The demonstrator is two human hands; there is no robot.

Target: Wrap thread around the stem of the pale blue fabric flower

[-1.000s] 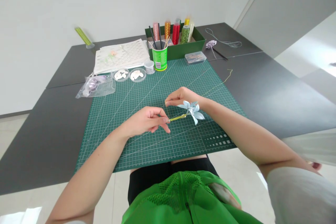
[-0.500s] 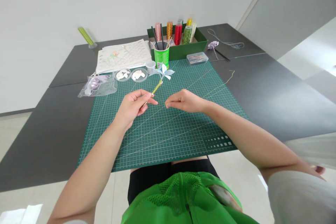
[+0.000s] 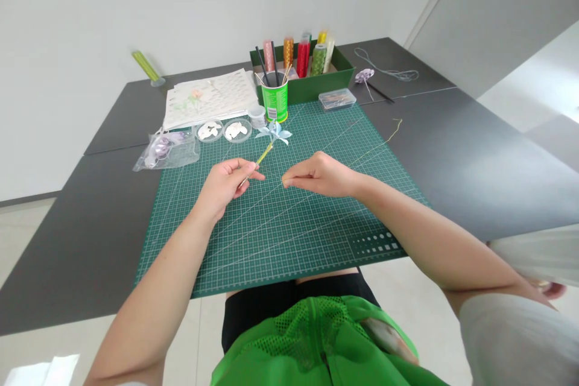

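My left hand (image 3: pixel 222 186) pinches a pale blue artificial flower (image 3: pixel 275 131) by its stem (image 3: pixel 264 154), which is wrapped in yellow-green near the bloom. The stem tilts up and away to the right, with its lower end between the fingers. To the right, my right hand (image 3: pixel 316 175) is closed in a pinch above the cutting mat, its fingertips apart from the stem. A thin yellow-green thread (image 3: pixel 377 146) trails over the mat from behind this hand; a trace of it shows at the fingertips. Between the hands the thread is too fine to see.
Beyond the flower stand a green can (image 3: pixel 275 102) holding sticks and a green box (image 3: pixel 307 91) of thread spools. Two dishes of white pieces (image 3: pixel 209 131), a plastic bag (image 3: pixel 169 151) and paper sheets (image 3: pixel 217 96) lie left. The green cutting mat (image 3: pixel 280 235) covers the table's middle.
The flower has turned on its stem and dipped slightly to the left, with its petals facing differently. My right hand keeps its pinch at nearly the same spot.
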